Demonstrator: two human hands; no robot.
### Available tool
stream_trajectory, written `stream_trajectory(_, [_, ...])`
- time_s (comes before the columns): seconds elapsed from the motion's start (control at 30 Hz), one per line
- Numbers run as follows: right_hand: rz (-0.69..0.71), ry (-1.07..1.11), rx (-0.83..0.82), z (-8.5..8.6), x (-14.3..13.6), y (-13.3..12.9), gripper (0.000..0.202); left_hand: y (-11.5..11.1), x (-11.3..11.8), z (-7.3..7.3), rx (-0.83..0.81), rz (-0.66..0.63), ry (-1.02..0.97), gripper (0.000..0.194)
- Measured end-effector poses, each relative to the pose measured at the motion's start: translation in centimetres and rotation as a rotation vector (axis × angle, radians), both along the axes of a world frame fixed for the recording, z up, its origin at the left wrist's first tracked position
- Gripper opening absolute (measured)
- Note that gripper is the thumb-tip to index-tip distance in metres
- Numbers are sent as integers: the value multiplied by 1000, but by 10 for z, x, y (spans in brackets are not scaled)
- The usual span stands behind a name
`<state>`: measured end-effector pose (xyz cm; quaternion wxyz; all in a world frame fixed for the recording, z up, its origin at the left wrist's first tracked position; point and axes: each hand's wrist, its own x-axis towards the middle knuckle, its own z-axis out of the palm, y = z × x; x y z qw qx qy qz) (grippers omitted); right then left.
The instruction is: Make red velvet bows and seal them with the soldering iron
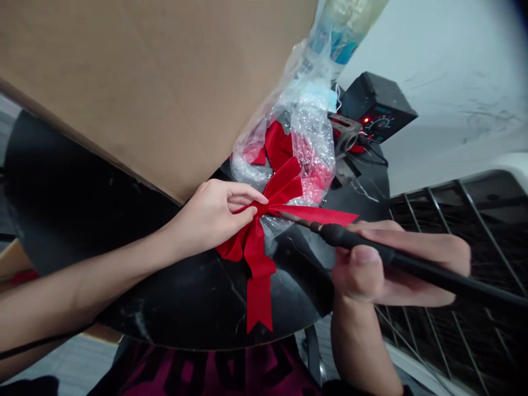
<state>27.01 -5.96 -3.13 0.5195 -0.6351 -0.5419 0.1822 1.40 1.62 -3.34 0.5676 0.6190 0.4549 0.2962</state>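
A red ribbon bow (259, 247) with a forked tail lies across the black table near its front edge. My left hand (223, 212) pinches the bow at its middle knot, fingers and thumb closed on the red fabric. In my right hand (391, 261) is a soldering iron (342, 235) with a black handle, its thin metal tip against or very close to the knot; I cannot tell if they touch. One pointed ribbon tail runs right, toward my right hand, just behind the iron.
A large cardboard box (157, 82) fills the back left. Clear plastic bags (313, 132) holding more red bows lie behind my hands. A black soldering station (377, 104) with a red light stands at the back right. The round black table (190, 302) ends near my lap.
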Motion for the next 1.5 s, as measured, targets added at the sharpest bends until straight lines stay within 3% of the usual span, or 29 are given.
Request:
stream_trajectory(0.13, [24, -100, 49, -2, -30, 2, 20, 0, 0, -2, -26, -10, 17, 19])
stream_trajectory(0.27, [-28, -262, 416, -3, -49, 5, 10, -1, 0, -2, -28, -11, 2, 21])
stream_trajectory(0.33, [12, -299, 510, -4, -51, 5, 8, -2, 0, -3, -19, -13, -4, 22])
stream_trajectory(0.53, [54, -330, 391, -6, -53, 3, 10, -3, -1, -6, 18, -30, 7, 25])
stream_trajectory(0.67, [2, -357, 504, -6, -56, 10, 9, -3, -1, -5, 34, -41, 38, 27])
stream_trajectory(0.73, [58, -365, 553, -6, -55, 14, 12, -2, 0, -5, 51, -45, 49, 27])
stream_trajectory(0.97, [202, -339, 495, -2, -51, 17, 16, -1, -1, -7, 83, -52, 69, 27])
stream_trajectory(1.17, [198, -390, 448, -1, -50, 16, 15, -1, -2, -8, 91, -57, 77, 27])
stream_trajectory(1.5, [318, -345, 436, 1, -50, 19, 19, 0, -2, -7, 95, -71, 75, 29])
